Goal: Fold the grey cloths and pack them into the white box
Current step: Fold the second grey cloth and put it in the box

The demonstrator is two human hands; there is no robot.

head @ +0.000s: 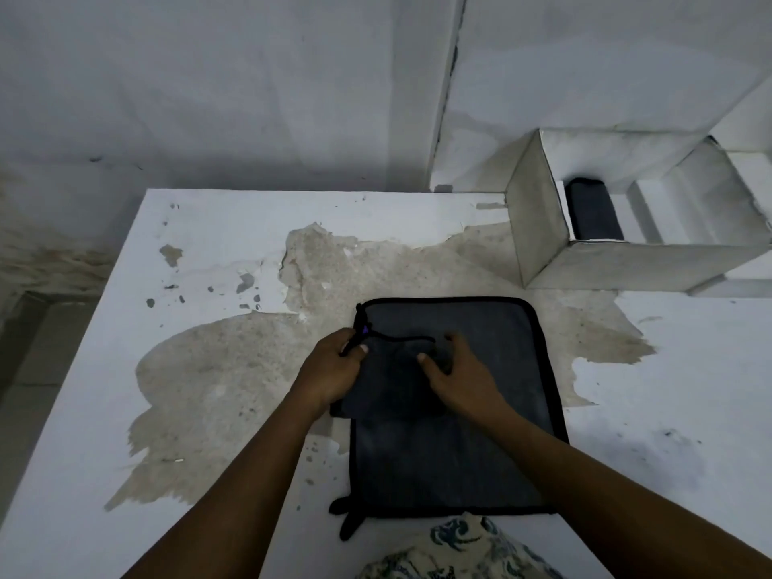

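A grey cloth with black edging lies flat on the white table in front of me. On top of it sits a smaller, partly folded grey cloth. My left hand pinches that folded cloth's left edge near a black loop. My right hand grips its right side, fingers curled into the fabric. The white box stands open at the back right of the table, with one folded grey cloth inside.
The table's paint is peeled away in a large bare patch left of and behind the cloths. A white wall rises behind the table. A patterned garment shows at the bottom edge.
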